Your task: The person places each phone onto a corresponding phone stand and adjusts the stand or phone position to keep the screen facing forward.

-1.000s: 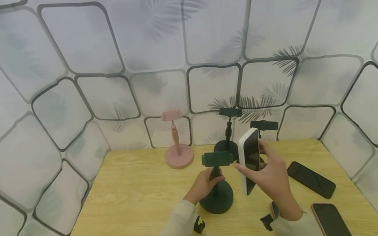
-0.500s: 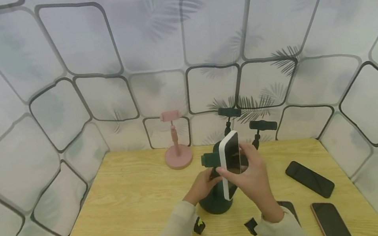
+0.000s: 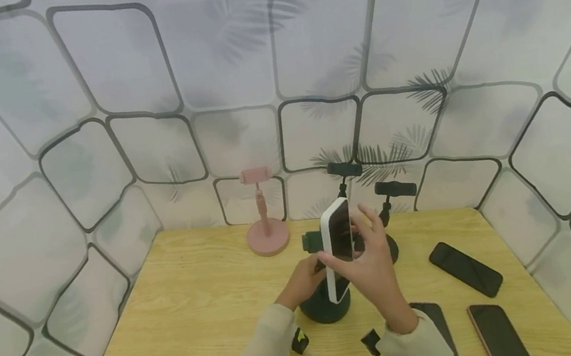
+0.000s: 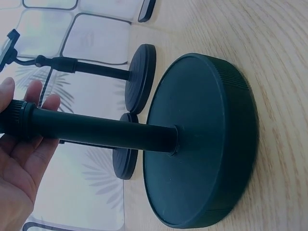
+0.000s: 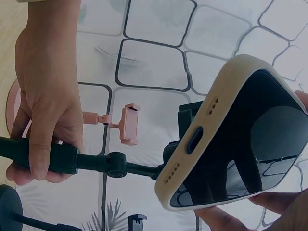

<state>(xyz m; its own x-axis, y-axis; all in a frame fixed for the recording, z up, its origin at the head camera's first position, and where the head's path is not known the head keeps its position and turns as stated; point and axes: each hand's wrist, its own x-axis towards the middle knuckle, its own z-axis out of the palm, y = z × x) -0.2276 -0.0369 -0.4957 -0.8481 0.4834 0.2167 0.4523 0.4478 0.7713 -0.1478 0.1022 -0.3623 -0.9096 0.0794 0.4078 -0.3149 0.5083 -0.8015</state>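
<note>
My left hand (image 3: 301, 281) grips the post of a dark green phone stand (image 4: 106, 130), fingers curled round its ribbed collar. The stand's wide round base (image 4: 192, 144) is upright on the table. My right hand (image 3: 366, 257) holds a smartphone in a white case (image 3: 339, 249) by its edges, thumb on the near side. The phone is upright at the stand's clamp (image 3: 312, 241) and covers part of it. In the right wrist view the phone (image 5: 240, 144) overlaps the clamp; whether the clamp grips it I cannot tell.
A pink phone stand (image 3: 267, 237) stands at the back. Two dark stands (image 3: 345, 169) (image 3: 395, 189) are behind my right hand. Phones lie on the right: a black one (image 3: 465, 270), a pink-edged one (image 3: 499, 333) and one (image 3: 437, 323) partly under my sleeve. Patterned fabric (image 3: 237, 136) surrounds the table.
My right hand has brought the white-cased phone leftward, from beside the green stand to its clamp. My left hand has kept its hold on the post.
</note>
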